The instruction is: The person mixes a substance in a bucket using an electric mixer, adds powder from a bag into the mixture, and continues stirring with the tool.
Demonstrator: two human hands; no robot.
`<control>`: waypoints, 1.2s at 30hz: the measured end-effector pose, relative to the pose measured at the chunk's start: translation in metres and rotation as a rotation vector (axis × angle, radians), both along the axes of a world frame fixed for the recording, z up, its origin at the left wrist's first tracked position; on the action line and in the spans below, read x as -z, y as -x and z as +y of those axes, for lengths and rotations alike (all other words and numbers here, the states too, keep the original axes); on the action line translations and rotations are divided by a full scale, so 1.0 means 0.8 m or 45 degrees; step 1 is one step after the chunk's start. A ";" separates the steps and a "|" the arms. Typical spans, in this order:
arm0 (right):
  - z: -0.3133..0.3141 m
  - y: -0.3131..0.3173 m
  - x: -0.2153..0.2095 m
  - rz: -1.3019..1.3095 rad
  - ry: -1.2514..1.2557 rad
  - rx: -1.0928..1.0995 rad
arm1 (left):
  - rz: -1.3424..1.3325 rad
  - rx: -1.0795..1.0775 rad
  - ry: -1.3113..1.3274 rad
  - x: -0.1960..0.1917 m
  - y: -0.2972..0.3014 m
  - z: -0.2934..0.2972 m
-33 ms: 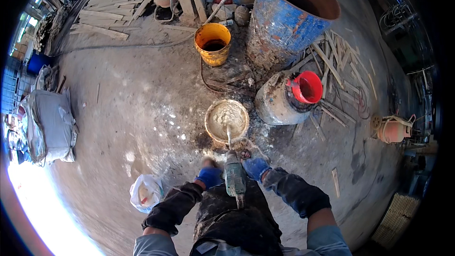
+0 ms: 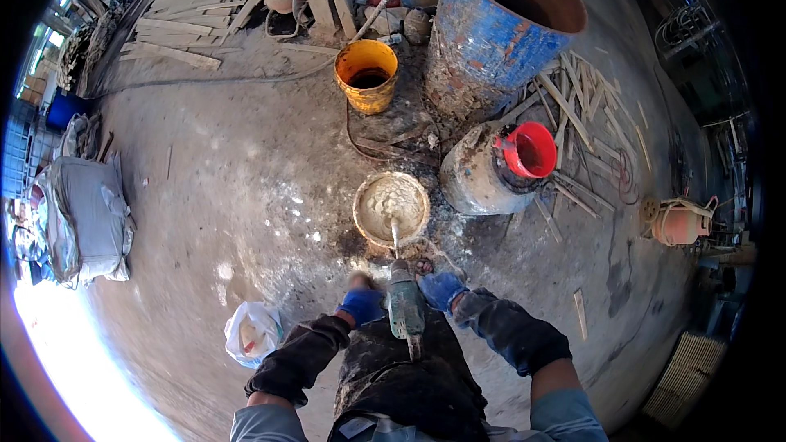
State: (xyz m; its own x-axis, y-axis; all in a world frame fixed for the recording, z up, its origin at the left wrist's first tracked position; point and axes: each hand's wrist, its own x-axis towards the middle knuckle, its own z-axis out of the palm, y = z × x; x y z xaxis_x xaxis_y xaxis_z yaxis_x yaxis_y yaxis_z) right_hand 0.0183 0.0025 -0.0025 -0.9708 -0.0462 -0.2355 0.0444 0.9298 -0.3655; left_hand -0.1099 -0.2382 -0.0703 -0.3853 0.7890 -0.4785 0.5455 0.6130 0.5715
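Both my hands wear blue gloves and grip a green power mixer [image 2: 405, 307] held upright in front of my legs. My left hand [image 2: 360, 304] is closed on its left handle and my right hand [image 2: 440, 289] on its right handle. The mixer's metal shaft [image 2: 395, 237] runs down into a round bucket [image 2: 360, 221] full of grey mortar on the concrete floor. The paddle end is hidden in the mix.
Right of the bucket lies a mortar-caked drum [image 2: 475, 176] with a red tub [image 2: 528, 150] on it. Behind stand a yellow bucket [image 2: 366, 74] and a large blue drum [image 2: 499, 29]. Wood strips [image 2: 581, 115] litter the right; a white bag [image 2: 252, 331] and grey sacks [image 2: 86, 217] lie left.
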 end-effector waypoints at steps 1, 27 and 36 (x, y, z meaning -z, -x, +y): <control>0.002 -0.001 0.005 0.039 -0.034 -0.033 | 0.002 0.009 -0.008 0.002 0.000 0.000; -0.011 0.015 0.010 0.188 0.103 0.187 | 0.116 0.583 0.204 -0.108 0.085 0.060; -0.014 0.043 -0.011 0.091 0.201 0.189 | 0.150 0.548 0.268 -0.121 0.103 0.056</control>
State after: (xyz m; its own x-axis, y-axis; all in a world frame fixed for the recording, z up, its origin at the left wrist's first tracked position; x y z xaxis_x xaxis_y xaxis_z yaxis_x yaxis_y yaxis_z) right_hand -0.0162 -0.0091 0.0063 -0.9836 0.0676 -0.1670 0.1453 0.8461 -0.5128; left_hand -0.1922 -0.1933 0.0266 -0.1069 0.7791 -0.6177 0.8280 0.4137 0.3786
